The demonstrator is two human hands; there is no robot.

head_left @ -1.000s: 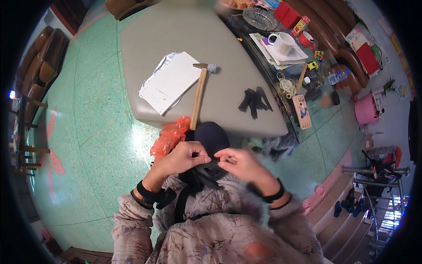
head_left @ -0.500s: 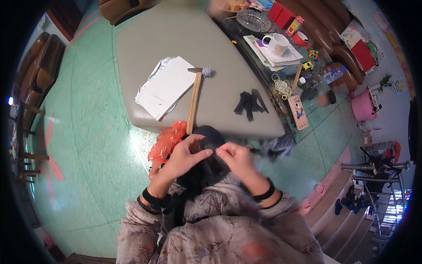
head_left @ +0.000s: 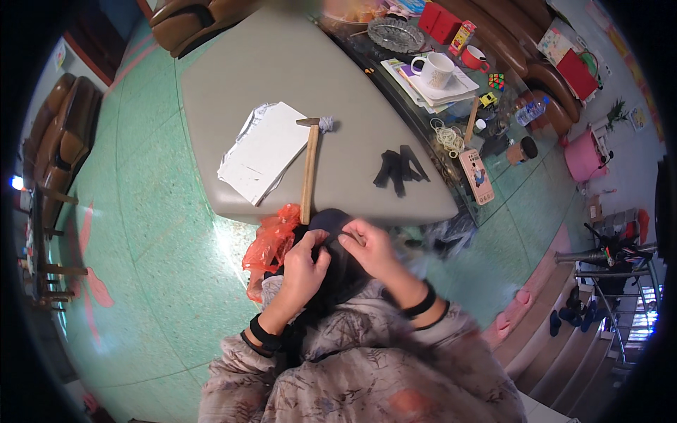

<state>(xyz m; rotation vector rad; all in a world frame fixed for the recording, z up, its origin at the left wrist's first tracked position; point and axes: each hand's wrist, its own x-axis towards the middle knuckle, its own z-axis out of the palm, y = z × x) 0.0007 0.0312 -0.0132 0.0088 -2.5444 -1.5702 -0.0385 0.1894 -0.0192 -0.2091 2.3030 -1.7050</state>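
My left hand (head_left: pixel 305 266) is closed in a pinch above my lap, thumb against the curled fingers. Close to its right, my right hand (head_left: pixel 372 252) pinches too, its fingertips a little higher. Between and below the fingertips lies dark, thin-looking cloth (head_left: pixel 331 220); both hands seem to grip it, though its edges blend into the dark clothing beneath. Beyond the hands, a wooden-handled hammer (head_left: pixel 308 173) rests on the grey padded surface, its handle end toward me. A stack of white sheets (head_left: pixel 262 156) lies left of it, and black cloth strips (head_left: pixel 400 169) lie to the right.
A crumpled orange plastic bag (head_left: pixel 271 240) hangs by my left hand. At right, a glass table (head_left: pixel 441 127) carries a white mug (head_left: pixel 437 70) on papers, a pink phone case (head_left: pixel 477 176), string and bottles. Steps (head_left: pixel 564 359) descend at lower right.
My left fingers have curled in and moved slightly down and left. My right fingertips have risen relative to them. The whole view has shifted slightly.
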